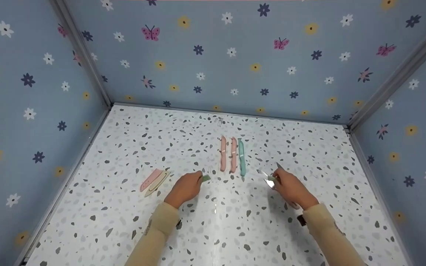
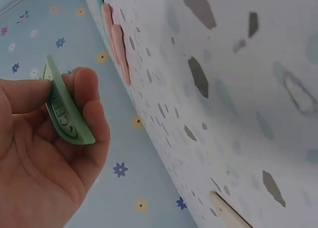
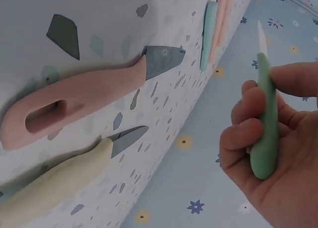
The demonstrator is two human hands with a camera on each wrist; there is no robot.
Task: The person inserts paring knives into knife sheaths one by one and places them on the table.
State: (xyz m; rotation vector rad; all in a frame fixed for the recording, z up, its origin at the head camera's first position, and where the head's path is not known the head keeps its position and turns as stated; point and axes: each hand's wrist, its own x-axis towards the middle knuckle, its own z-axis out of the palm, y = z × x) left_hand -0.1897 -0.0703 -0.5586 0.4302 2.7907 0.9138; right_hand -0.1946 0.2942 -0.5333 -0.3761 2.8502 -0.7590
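Clock directions by head view unless noted. Left hand (image 1: 185,187): pinching the green cover (image 2: 67,109) between thumb and fingers, held up off the table (image 1: 213,229). Right hand (image 1: 293,188): fingers and thumb wrapped on the handle of the green knife (image 3: 271,118), also off the table, bare blade toward 10 o'clock. Knife and cover well apart.

Pink knife (image 3: 79,96) and cream knife (image 3: 64,183): on the table by the right hand, at roughly 9 o'clock from it in the right wrist view, pink above cream, both bare, tips toward 2. Pink cover (image 1: 151,180) and cream cover (image 1: 156,184): side by side at 9 o'clock from the left hand; can't tell if they touch.

Status, my read: all three knives are out of covers. Pink and cream sets are split, knives right, covers left. Green set is the one in work, neither half set down. Can't tell from this whether it's being parted or joined.

Two pink sticks (image 1: 223,153) and a teal stick (image 1: 242,157) in a row, left hand's 2 o'clock, right hand's 10, neither hand on them.
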